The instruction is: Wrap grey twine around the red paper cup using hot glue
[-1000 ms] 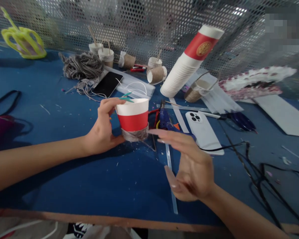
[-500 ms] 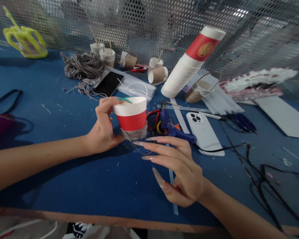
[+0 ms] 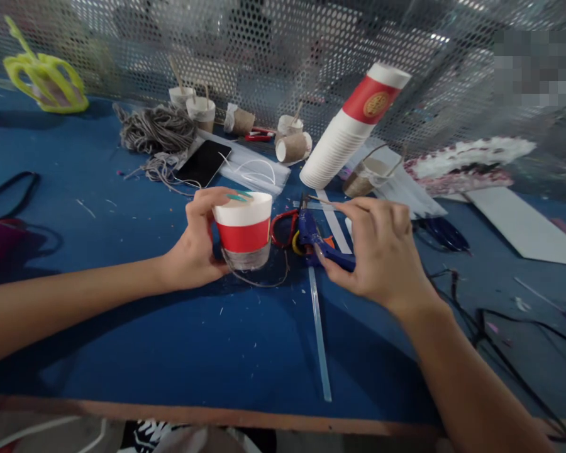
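My left hand (image 3: 198,242) grips a red and white paper cup (image 3: 243,236) by its rim and base, upright above the table. Grey cord (image 3: 249,258) is wound around the cup's bottom, and a loose end of it curves away to the right. Over the blue glue gun (image 3: 330,251) is my right hand (image 3: 380,251), its fingers bent and apart, the thumb at the gun's handle. A clear glue stick (image 3: 319,333) sticks out from the gun toward the front. Red-handled scissors (image 3: 284,228) lie between cup and gun.
Behind are a bundle of grey cord (image 3: 158,128), a black phone (image 3: 204,162), several small wrapped cups and a leaning stack of paper cups (image 3: 337,141). White board (image 3: 523,220) and black cables (image 3: 504,371) lie at the right. A mesh panel (image 3: 245,50) stands at the back.
My right hand has moved from beside the cup's base up and right to the glue gun, now covering most of the white phone. The cup has shifted slightly down, and its loose cord shows more.
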A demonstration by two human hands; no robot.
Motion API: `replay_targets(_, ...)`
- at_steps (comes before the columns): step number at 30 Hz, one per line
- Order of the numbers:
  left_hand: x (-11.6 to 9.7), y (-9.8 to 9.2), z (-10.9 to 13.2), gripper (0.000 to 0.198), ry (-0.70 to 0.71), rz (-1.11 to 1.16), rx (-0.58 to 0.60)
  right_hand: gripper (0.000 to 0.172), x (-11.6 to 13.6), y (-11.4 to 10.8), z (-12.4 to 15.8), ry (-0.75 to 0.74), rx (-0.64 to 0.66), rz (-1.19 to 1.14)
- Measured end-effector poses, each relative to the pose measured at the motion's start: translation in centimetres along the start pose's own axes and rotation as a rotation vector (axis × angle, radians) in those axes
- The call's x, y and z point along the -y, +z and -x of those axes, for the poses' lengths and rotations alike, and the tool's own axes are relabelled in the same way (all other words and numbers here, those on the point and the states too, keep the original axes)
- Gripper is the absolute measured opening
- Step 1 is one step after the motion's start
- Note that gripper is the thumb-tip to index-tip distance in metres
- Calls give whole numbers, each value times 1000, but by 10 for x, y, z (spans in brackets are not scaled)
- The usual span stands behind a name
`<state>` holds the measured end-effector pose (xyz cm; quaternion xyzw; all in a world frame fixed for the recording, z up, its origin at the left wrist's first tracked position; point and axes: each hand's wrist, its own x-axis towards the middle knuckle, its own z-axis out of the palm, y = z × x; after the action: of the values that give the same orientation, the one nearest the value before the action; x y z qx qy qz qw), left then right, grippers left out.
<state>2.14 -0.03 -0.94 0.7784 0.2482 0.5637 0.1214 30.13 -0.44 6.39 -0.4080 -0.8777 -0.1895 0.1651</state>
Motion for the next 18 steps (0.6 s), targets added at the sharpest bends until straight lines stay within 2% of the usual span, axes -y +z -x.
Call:
replay_targets(1, 1, 0, 1, 81, -46, 17, -14, 61, -6, 0, -2, 79, 96, 32)
replay_targets(3, 5, 0, 2, 80, -138, 47, -39, 57, -16, 0, -3, 140, 278, -58)
replay_targets(5, 10, 0, 3, 81, -223, 89, -62, 49, -25, -1, -1, 111, 423, -242)
replay_targets(7, 13, -1, 4, 82, -274, 120, -96, 49, -31, -3, 2, 82, 489, -340)
replay_targets(11, 13, -1, 5, 87, -246, 72, -152, 65, -30, -4, 5, 50, 522, -283)
replay_targets(12, 12, 0, 5, 88, -245, 50, -154, 61, -28, -2, 4, 37, 511, -232)
replay_targets(15, 9, 2, 4, 84, -259, 23, -128, 36, -18, 5, 0, -16, 459, -48)
replay_targets(18, 7, 2, 2, 81, -215, 43, -70, 23, -11, 11, -3, -29, 449, 23)
